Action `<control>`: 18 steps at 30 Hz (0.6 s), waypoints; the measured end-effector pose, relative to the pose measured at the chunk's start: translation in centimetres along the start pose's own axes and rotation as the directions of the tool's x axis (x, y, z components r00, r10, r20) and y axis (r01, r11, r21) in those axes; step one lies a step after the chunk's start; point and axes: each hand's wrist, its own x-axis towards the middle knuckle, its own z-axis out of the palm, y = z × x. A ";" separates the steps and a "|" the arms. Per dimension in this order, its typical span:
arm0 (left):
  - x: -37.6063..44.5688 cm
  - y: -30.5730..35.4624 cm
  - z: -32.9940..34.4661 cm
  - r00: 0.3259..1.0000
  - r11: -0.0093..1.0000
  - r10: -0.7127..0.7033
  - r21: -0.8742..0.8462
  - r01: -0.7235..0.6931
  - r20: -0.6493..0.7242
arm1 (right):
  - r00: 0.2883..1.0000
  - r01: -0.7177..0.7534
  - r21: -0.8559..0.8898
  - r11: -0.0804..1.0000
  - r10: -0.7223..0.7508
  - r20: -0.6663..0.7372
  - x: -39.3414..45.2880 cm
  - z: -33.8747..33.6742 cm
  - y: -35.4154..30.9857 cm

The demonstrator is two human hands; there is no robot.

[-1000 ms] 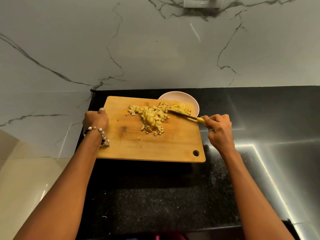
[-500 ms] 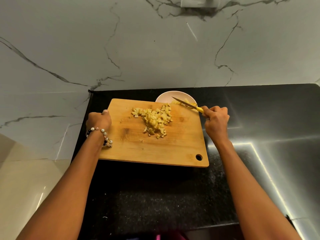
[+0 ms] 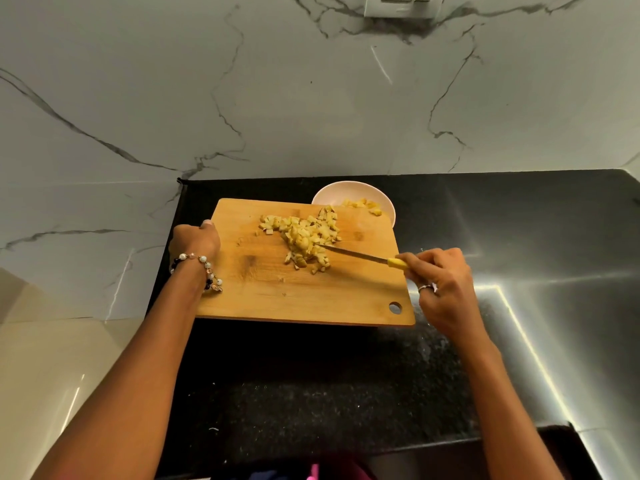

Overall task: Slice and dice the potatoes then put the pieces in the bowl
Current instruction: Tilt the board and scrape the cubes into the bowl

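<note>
The black granite counter runs under a grey-veined marble wall, and my wooden cutting board sits on it with its far right corner lapping over the pale bowl. My left hand is curled round the board's left edge, seemingly tilting it. My right hand, off the board's right edge, pinches the yellow handle of the knife, whose blade lies across the board with its tip in the near side of the diced potato heap. The heap sits on the far half of the board; a few potato cubes already lie in the bowl.

What worries me is the sweep. The bowl catches only that one corner, so if I push the blade wide, cubes will go over the board's far edge onto the counter instead. Tilt the board too steeply and the whole heap slides at once, overshooting the rim. The board may also nudge the bowl backward. Stray bits near the board's middle could easily be missed.
</note>
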 end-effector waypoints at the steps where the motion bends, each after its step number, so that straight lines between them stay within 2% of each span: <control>1: 0.1 -0.1 -0.1 1.000 1.000 0.003 0.006 -0.003 -0.004 | 0.998 -0.051 -0.047 0.998 0.050 -0.031 -0.2 0.1 0.5; 4: 0.3 -0.4 -0.4 1.000 1.000 0.008 0.008 -0.008 -0.009 | 0.976 -0.217 -0.189 0.958 0.205 -0.080 0.0 1.1 1.5; 6: 0.2 -0.4 -0.6 1.000 1.000 0.005 0.004 -0.005 -0.010 | 0.965 -0.262 -0.263 0.928 0.253 -0.069 1.0 2.0 2.0; 12: -0.1 -0.2 -0.6 1.000 1.000 0.008 -0.008 -0.008 -0.009 | 0.926 -0.367 -0.313 0.876 0.377 -0.029 5.1 4.3 3.2; 15: 0.0 -0.1 -0.5 1.000 1.000 0.004 -0.017 -0.004 -0.004 | 0.927 -0.371 -0.283 0.885 0.373 -0.049 5.9 4.2 2.7; 18: 0.3 0.0 -0.4 1.000 1.000 0.000 -0.017 0.000 0.003 | 0.956 -0.291 -0.180 0.940 0.279 -0.093 5.1 2.9 1.4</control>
